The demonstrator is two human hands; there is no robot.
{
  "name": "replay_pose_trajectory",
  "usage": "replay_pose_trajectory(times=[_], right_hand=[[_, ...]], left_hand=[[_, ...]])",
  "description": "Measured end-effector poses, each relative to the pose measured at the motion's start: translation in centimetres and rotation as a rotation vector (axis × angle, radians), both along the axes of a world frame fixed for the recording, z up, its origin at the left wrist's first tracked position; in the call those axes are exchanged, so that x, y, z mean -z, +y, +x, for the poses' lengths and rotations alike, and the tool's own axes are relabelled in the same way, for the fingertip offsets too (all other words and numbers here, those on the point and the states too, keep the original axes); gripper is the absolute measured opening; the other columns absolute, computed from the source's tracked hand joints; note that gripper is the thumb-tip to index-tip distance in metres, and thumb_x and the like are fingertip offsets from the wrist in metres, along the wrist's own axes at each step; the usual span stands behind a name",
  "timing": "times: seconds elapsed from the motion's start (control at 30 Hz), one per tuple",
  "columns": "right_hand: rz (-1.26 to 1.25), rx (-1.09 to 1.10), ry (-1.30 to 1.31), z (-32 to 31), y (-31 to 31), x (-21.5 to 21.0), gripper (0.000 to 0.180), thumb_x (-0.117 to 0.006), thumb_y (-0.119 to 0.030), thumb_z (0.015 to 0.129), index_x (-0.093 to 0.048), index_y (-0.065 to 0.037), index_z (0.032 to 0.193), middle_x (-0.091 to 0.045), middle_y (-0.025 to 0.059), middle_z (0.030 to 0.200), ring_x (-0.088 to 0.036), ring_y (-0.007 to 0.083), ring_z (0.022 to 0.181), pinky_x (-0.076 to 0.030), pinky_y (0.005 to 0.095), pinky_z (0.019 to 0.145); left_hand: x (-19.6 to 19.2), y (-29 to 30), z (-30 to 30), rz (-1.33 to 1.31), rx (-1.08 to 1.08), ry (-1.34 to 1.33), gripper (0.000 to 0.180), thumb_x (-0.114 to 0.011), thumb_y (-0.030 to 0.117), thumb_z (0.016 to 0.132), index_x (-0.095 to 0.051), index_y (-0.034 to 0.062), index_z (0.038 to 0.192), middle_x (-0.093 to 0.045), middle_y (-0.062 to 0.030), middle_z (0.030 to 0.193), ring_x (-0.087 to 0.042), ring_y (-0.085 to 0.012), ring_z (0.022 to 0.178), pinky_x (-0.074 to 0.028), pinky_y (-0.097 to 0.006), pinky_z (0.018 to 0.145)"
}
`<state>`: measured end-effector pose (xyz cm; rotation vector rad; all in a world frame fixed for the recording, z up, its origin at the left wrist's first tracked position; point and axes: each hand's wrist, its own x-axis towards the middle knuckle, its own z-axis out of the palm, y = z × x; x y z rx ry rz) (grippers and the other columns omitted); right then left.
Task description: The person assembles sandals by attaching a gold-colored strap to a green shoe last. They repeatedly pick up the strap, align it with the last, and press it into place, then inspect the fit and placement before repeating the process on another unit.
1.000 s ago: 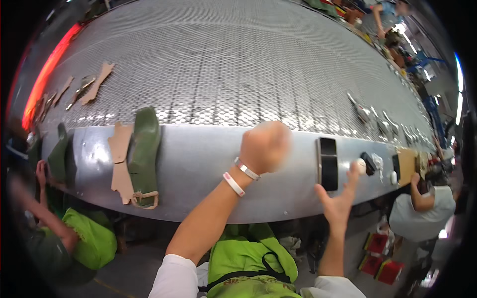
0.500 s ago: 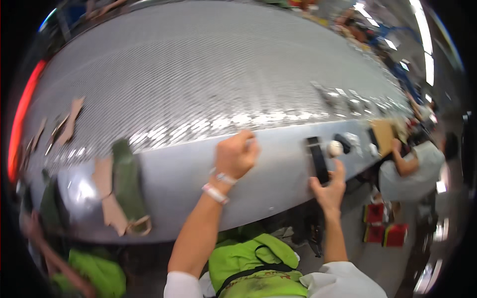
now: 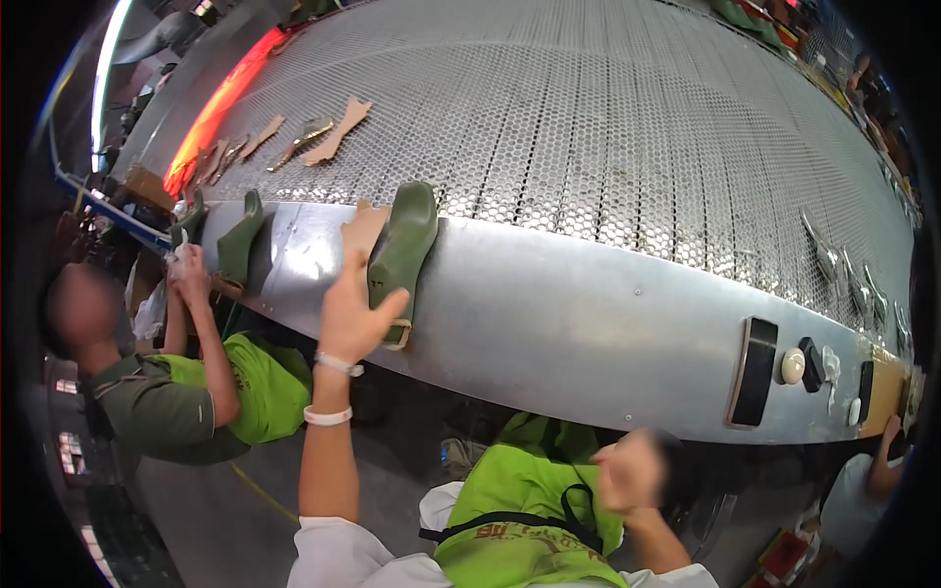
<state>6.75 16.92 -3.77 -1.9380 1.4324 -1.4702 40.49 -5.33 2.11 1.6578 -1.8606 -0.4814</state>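
Note:
My left hand (image 3: 355,312) is open, thumb and fingers spread, at the near side of a green shoe last (image 3: 406,245). Whether the fingers touch it cannot be made out. Under and beside the last lies a tan, shaped flat piece (image 3: 364,227), partly covered by it. A small tan loop (image 3: 396,335) shows at the last's near end, by the table edge. Lower down, in front of my bright green apron (image 3: 520,500), my right hand (image 3: 632,472) is raised off the table. Its fingers are smeared, and nothing can be made out in them.
Beyond the metal ledge (image 3: 549,294) stretches a perforated metal surface (image 3: 588,118) with tan pieces (image 3: 339,132) on it. A phone (image 3: 754,372) and a round cream object (image 3: 792,366) lie at right. At left a co-worker's hands (image 3: 192,276) work near other green lasts (image 3: 238,238).
The view has turned left. My left hand has opened from a fist and reached the green last. My right hand has drawn back from the phone toward my body.

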Motion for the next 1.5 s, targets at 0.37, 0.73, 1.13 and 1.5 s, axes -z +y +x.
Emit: replay_pose_trajectory(times=[0.37,0.73,1.13,1.5], right_hand=[[-0.234,-0.127,-0.306,1.5,-1.3,-2.4,0.016,-0.065,0.004,0.060,-0.068,-0.003,0.074,-0.059,0.0050,0.060,-0.053,0.0210,0.047,-0.043,0.0308,0.051],[0.093,0.257,-0.354,-0.7,-2.2,0.4,0.007,-0.059,0.004,0.080,-0.065,0.003,0.084,-0.061,0.0094,0.067,-0.061,0.0175,0.057,-0.046,0.0267,0.053],[0.110,0.540,-0.029,3.5,-4.5,3.3,0.010,-0.052,0.004,0.081,-0.062,0.004,0.083,-0.053,0.0068,0.063,-0.046,0.0149,0.052,-0.033,0.0267,0.049],[0.220,0.629,0.326,5.7,-5.9,3.0,0.010,-0.061,-0.004,0.086,-0.063,0.005,0.082,-0.058,0.0155,0.072,-0.051,0.0291,0.059,-0.042,0.0381,0.055]], left_hand=[[2.1,9.0,-15.8,0.005,0.391,0.100,0.076,-0.064,0.005,0.079,-0.029,0.0017,0.146,-0.055,-0.0288,0.127,-0.055,-0.0431,0.121,-0.043,-0.043,0.101],[0.5,8.4,-17.0,0.178,0.406,0.312,0.066,-0.066,0.013,0.082,-0.038,-0.0024,0.139,-0.047,-0.0283,0.137,-0.048,-0.0448,0.126,-0.040,-0.044,0.105],[5.0,-32.3,11.3,-0.267,-0.121,-0.724,0.060,-0.066,0.017,0.073,-0.048,0.0013,0.128,-0.057,-0.0229,0.123,-0.053,-0.0401,0.117,-0.044,-0.046,0.099],[9.0,-42.4,18.4,0.108,-0.065,-0.747,0.068,-0.060,0.029,0.077,-0.047,0.0080,0.140,-0.049,-0.0231,0.137,-0.049,-0.0404,0.127,-0.044,-0.050,0.103]])
